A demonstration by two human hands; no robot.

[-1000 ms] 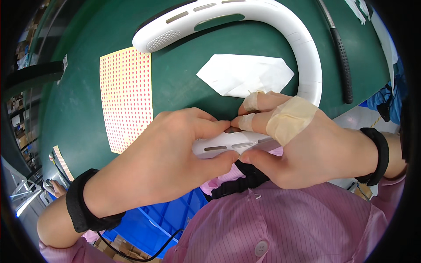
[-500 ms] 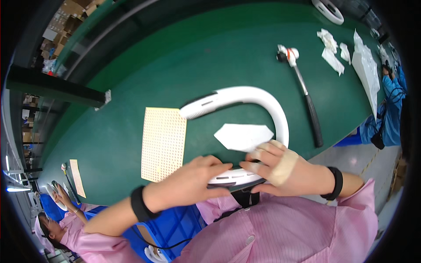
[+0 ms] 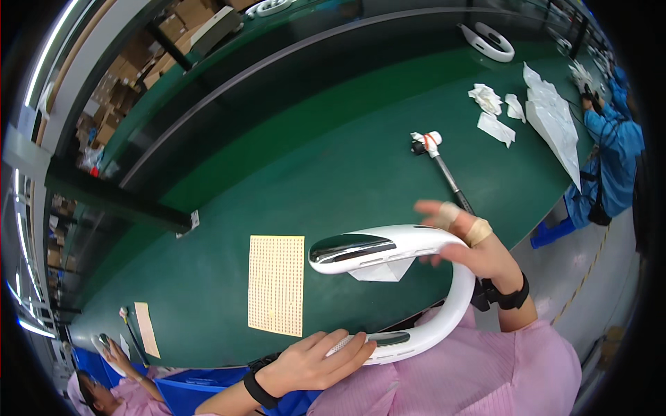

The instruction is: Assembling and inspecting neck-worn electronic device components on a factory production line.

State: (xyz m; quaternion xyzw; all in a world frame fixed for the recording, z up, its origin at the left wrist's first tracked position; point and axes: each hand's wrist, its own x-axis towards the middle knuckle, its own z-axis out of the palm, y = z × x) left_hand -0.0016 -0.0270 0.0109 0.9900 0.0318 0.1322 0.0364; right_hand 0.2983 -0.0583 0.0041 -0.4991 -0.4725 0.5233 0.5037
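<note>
A white U-shaped neck fan with glossy dark end panels is raised at the table's near edge. My left hand is closed around its near arm, fingers over the perforated end. At the bend, my right hand has its fingers spread, slightly blurred, with the thumb against the fan. Tape wraps some of the right fingers. Beneath the far arm lies a white piece of paper, partly hidden. Left of the fan is a yellowish sheet of small dots.
A mallet with a wrapped head lies beyond my right hand, its handle partly covered. Crumpled tissues and a white plastic bag lie far right. Another neck fan sits farther back. People work at both sides.
The fan has been lifted and tilted, its dark panel now showing. My left hand has moved down and slightly left with the near arm. My right hand has risen and spread its fingers.
</note>
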